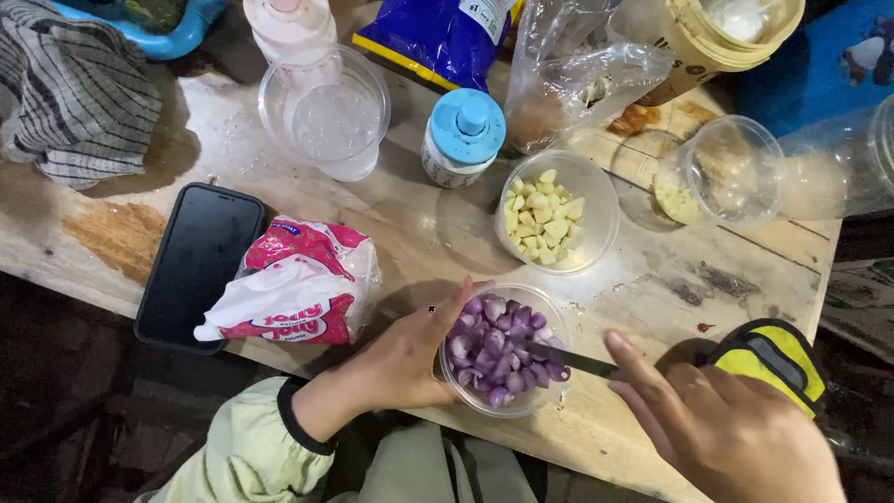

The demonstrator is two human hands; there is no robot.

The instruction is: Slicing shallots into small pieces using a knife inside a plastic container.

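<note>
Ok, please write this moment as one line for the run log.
left hand: steadies tub of purple shallots | right hand: holds knife, blade at tub rim | beside: garlic tub, phone

The right hand (736,433) hides the knife's handle (frame cuts its wrist).
</note>
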